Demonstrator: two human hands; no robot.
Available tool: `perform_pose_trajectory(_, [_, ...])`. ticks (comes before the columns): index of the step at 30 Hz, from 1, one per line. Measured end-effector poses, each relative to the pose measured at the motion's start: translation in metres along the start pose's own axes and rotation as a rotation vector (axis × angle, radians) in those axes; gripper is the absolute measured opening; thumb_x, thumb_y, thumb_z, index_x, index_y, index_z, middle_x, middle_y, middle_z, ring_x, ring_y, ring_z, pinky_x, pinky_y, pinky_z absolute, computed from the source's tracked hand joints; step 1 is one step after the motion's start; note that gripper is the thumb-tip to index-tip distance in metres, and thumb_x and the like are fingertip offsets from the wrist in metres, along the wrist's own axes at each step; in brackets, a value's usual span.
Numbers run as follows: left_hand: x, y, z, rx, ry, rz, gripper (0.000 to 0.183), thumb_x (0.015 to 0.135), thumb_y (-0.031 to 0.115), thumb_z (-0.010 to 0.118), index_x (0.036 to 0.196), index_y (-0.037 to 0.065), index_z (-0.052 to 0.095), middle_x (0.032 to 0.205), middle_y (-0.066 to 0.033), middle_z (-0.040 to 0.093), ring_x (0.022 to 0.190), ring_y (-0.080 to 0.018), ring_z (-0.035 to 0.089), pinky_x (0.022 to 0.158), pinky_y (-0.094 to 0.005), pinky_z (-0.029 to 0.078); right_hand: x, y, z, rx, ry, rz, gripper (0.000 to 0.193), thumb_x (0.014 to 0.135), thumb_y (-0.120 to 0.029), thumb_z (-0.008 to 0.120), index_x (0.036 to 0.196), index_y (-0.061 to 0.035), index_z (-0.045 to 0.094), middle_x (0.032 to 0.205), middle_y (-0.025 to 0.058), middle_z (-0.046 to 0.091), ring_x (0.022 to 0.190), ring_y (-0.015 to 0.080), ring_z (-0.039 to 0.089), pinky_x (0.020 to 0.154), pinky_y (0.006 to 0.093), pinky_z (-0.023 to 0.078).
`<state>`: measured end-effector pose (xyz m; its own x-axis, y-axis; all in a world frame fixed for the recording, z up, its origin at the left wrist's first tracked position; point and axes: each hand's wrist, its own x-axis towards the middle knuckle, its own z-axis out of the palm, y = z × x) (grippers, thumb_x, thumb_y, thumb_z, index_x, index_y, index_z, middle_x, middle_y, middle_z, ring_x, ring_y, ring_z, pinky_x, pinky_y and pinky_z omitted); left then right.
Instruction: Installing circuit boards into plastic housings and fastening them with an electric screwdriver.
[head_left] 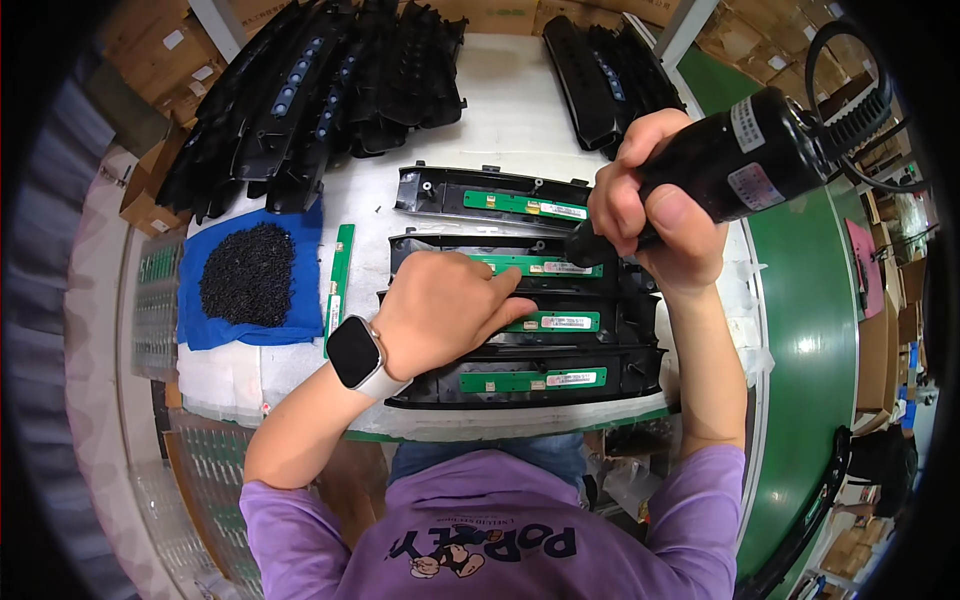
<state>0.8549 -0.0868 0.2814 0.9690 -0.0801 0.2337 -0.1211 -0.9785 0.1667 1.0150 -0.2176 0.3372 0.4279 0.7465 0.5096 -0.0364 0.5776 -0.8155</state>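
My right hand point(665, 205) wraps round a black electric screwdriver point(735, 155). Its front end points down and left, at the right end of a green circuit board point(590, 269) in a black plastic housing point(420, 243); whether the tip touches is hidden. My left hand point(440, 305) lies across the same housing with its fingers stretched out, index fingertip on that board. No held thing shows in it, though its thumb side is partly hidden. Below it are housings with a third board point(570, 321) and a nearest board point(530, 381); another housing point(450, 190) with a board lies farther off.
Small black screws point(247, 275) are heaped on a blue cloth point(305, 325) at the left. A loose green board point(341, 275) lies beside it. Stacked black housings point(330, 90) fill the far left, with more housings point(605, 80) at far right. A cable point(860, 110) trails from the screwdriver.
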Motion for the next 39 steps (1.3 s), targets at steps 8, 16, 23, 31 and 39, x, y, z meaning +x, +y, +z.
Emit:
perform_pose_trajectory(8, [0.004,-0.001,0.003,-0.072,-0.004,-0.016,0.024,0.086,0.032,0.060,0.088,0.009,0.067,0.060,-0.0082,0.058,0.057,-0.0270,0.059,0.050,-0.0379,0.044,0.000,0.002,0.001,-0.043,0.036,-0.021,0.029,0.077,-0.014,0.068,0.094,0.0026,0.052,0.058,0.0049,0.053,0.045,0.0098,0.049,0.041,0.0219,0.039])
perform_pose_trajectory(16, [0.005,-0.002,0.001,-0.112,-0.055,-0.039,0.026,0.087,0.032,0.058,0.087,0.007,0.067,0.063,-0.0099,0.060,0.060,-0.0286,0.060,0.053,-0.0387,0.045,0.004,0.006,0.008,-0.313,0.046,0.095,0.028,0.080,-0.024,0.060,0.092,-0.0040,0.045,0.055,0.0022,0.042,0.041,0.0115,0.039,0.042,0.0247,0.034])
perform_pose_trajectory(23, [0.007,0.000,-0.004,-0.147,-0.081,-0.053,0.025,0.088,0.030,0.056,0.081,0.007,0.065,0.063,-0.0120,0.060,0.061,-0.0308,0.060,0.053,-0.0408,0.044,0.012,0.009,0.008,-0.258,0.048,0.124,0.026,0.078,-0.020,0.063,0.086,-0.0016,0.047,0.053,0.0037,0.043,0.041,0.0119,0.040,0.039,0.0245,0.033])
perform_pose_trajectory(31, [0.010,-0.001,-0.005,-0.182,-0.080,-0.040,0.023,0.090,0.026,0.054,0.082,0.007,0.065,0.063,-0.0138,0.059,0.061,-0.0337,0.058,0.053,-0.0431,0.043,0.010,0.007,0.018,-0.327,0.023,0.058,0.026,0.076,-0.016,0.066,0.086,0.0016,0.050,0.053,0.0041,0.049,0.039,0.0106,0.044,0.039,0.0227,0.035])
perform_pose_trajectory(39, [0.009,0.004,-0.005,-0.184,-0.010,-0.081,0.020,0.087,0.022,0.056,0.078,0.008,0.067,0.061,-0.0136,0.060,0.057,-0.0324,0.059,0.052,-0.0425,0.045,0.012,0.012,0.009,-0.251,0.022,0.022,0.018,0.074,-0.010,0.071,0.075,-0.0001,0.056,0.058,0.0020,0.052,0.043,0.0087,0.048,0.040,0.0227,0.036])
